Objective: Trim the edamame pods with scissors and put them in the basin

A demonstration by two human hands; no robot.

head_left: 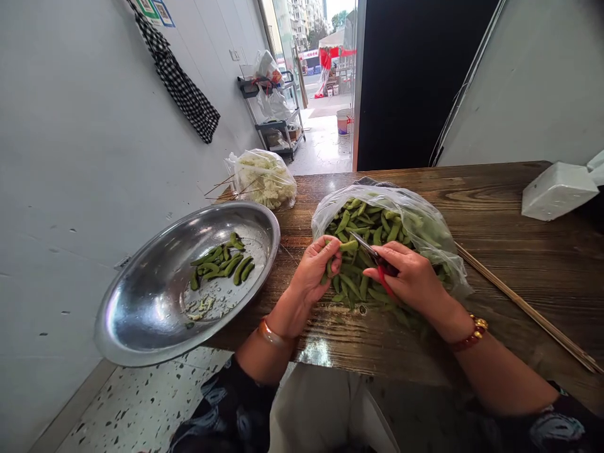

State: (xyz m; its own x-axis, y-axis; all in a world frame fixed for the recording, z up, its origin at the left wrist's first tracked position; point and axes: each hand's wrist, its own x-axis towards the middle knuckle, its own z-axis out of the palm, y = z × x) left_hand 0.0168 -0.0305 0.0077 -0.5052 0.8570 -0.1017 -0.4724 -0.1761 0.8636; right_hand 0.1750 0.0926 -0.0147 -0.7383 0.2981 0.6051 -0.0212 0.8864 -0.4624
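Observation:
My left hand [317,267] is closed around green edamame pods, and the tip of one pod [349,246] sticks out toward the right. In my right hand [413,277] is a pair of scissors [365,244] with red handles, its blades pointing at that pod's end. Beneath and behind both hands, a clear plastic bag [425,217] lies open, full of edamame pods [349,220], some spilling onto the table. Left of my hands, a wide metal basin [141,314] holds several pods [221,261] and small pale trimmings [201,308].
On the wooden table [509,251], a bundle of thin sticks [523,305] lies at the right. A bagged pale vegetable, apparently cauliflower [264,179], sits behind the basin. A white foam box [559,189] stands at the far right. Beyond are a cart [274,119] and a doorway.

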